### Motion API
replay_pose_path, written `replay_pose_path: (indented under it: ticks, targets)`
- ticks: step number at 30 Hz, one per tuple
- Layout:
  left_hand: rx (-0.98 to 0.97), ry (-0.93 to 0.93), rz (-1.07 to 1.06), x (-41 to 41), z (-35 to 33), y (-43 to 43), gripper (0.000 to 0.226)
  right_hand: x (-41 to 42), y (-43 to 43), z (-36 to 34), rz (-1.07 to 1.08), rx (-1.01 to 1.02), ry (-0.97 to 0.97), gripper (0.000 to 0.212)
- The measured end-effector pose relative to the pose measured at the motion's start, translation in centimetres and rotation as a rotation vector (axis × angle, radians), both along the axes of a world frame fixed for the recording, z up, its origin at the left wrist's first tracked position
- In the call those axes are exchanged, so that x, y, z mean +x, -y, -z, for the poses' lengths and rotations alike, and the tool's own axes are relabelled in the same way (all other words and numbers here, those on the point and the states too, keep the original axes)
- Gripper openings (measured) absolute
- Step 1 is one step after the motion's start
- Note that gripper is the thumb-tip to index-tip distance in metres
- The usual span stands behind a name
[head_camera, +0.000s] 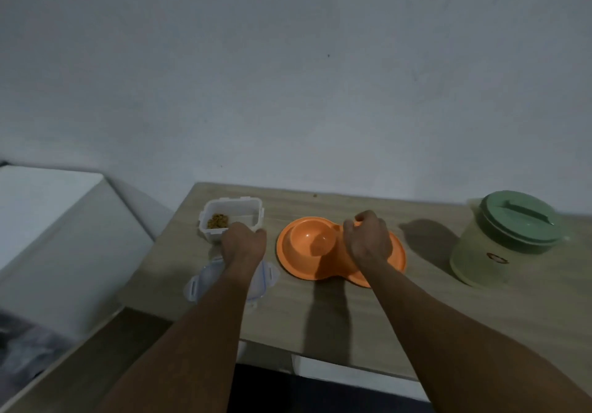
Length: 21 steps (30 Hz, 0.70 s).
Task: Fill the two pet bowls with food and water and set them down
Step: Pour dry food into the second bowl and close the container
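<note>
Two hands over an orange double pet bowl and a food tub on a wooden table.

The left hand (244, 242) grips the near edge of the clear plastic container (231, 220) holding brown kibble (217, 221). Just right of it, the right hand (367, 239), fingers curled narrow, covers the right basin of the orange plastic double bowl (306, 246); whether it holds anything, I cannot tell. A green lidded jug (506, 243) stands far right, and the clear clip lid (205, 281) lies near.

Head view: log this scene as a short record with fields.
surface: wooden table against a wall
pet dish: orange double bowl, visible bowl looks nearly empty
food: open clear container holding some kibble
lid: off, lying flat under the left forearm
jug: green lidded jug, closed, at far right
left hand: at the container's near edge
right hand: curled over the dish's right bowl
</note>
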<state>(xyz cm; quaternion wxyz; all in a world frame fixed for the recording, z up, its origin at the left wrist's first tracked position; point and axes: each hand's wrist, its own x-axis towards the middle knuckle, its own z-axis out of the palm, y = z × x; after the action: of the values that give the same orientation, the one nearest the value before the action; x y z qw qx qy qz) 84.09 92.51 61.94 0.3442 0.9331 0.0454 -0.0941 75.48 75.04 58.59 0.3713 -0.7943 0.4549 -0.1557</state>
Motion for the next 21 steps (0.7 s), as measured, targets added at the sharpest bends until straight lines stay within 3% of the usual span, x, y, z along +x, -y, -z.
replay_pose_path:
  ticks: [10, 17, 21]
  targets:
    - [0.055, 0.028, -0.006, 8.9, 0.5, -7.5, 0.044, 10.1, -9.3, 0.4, -0.265, 0.09, -0.023, 0.031]
    - [0.111, -0.08, 0.132, 12.9, 3.1, -8.9, 0.041, 14.3, -12.3, 2.2, -0.246, 0.112, -0.183, 0.038]
    - [0.132, -0.09, 0.15, 13.6, 2.9, -8.8, 0.035, 14.5, -12.7, 2.0, -0.191, 0.131, -0.166, 0.036]
